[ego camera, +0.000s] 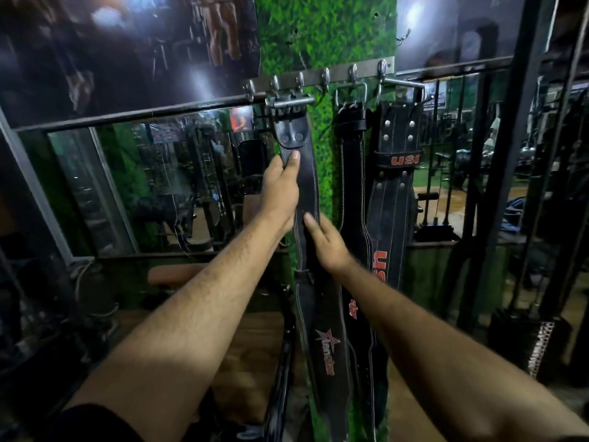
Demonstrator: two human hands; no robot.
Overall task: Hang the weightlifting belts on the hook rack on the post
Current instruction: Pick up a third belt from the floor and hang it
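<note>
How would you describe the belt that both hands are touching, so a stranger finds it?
Find the grass-covered post with the metal hook rack. Three black belts hang there; it is the leftmost belt, printed with a red star, not "USI".

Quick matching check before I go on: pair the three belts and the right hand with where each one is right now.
Things:
1. Left belt
2. Middle belt
3. USI belt
4. Right hand

Places:
A. Rightmost on the hook rack
B. Gripped near its buckle by the left hand
C. Resting on the left belt, lower down
D. Hanging between the other two belts

Pairs: 1-B, 2-D, 3-A, 4-C
</note>
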